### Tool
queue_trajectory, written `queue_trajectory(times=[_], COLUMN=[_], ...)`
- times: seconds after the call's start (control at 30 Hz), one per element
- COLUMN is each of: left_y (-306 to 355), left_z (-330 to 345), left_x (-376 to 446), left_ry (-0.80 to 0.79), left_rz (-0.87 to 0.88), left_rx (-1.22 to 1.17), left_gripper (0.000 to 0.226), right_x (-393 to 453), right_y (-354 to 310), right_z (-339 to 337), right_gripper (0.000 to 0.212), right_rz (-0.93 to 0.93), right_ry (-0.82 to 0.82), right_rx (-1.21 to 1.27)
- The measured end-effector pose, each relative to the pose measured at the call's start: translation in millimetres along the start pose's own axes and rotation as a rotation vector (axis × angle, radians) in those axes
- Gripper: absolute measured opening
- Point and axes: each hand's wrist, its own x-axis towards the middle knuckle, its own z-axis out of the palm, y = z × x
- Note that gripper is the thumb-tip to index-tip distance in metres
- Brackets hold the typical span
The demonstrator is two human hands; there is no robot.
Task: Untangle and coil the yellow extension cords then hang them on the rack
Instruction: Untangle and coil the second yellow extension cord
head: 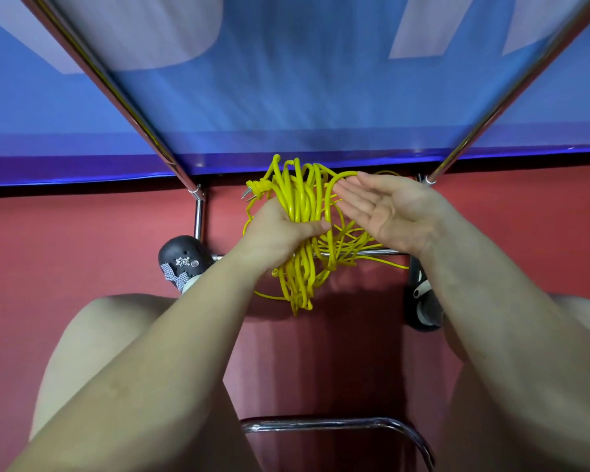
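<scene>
A bundle of yellow extension cord (pixel 300 202) hangs in loops in the middle of the view. My left hand (pixel 280 233) grips the bundle around its middle, fingers curled round the strands. A plug with metal prongs (pixel 252 194) sticks out at the bundle's upper left. My right hand (pixel 385 209) is flat, palm up, to the right of the loops, with its fingertips touching one curved strand. Loose strands trail down and off to the right over a horizontal metal bar (pixel 372 253).
Two chrome rack tubes (pixel 123 97) (pixel 511 97) slant up left and right before a blue banner (pixel 304 97). The floor (pixel 82 233) is red. A black shoe (pixel 183 258) is at left, a caster wheel (pixel 423 308) at right, a chrome chair frame (pixel 338 424) below.
</scene>
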Motion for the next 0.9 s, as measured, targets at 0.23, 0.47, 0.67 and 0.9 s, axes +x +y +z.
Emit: queue_trajectory(times=[0.23,0.47,0.67,0.9], left_y=[8,15,16,15], left_z=[-3,-16,-30,-33], left_x=[2,6,7,7], left_ry=[0.159,0.191,0.266,0.388], left_rz=[-0.093,-0.137,-0.141,-0.126], left_rx=[-0.298,-0.554,-0.658,-0.655], left_gripper=[0.007,0.009,0.011,0.012], right_x=[3,11,19,13], right_y=[12,32,36,23], right_z=[-7,-18,-26,-16], right_gripper=[0.009,0.044,0.027,0.014], right_rz=[-0.216,-0.178,-0.349,-0.596], right_ry=[0.058,-0.115,-0.067,-0.028], right_rx=[-0.803,-1.531,-1.652,-1.188])
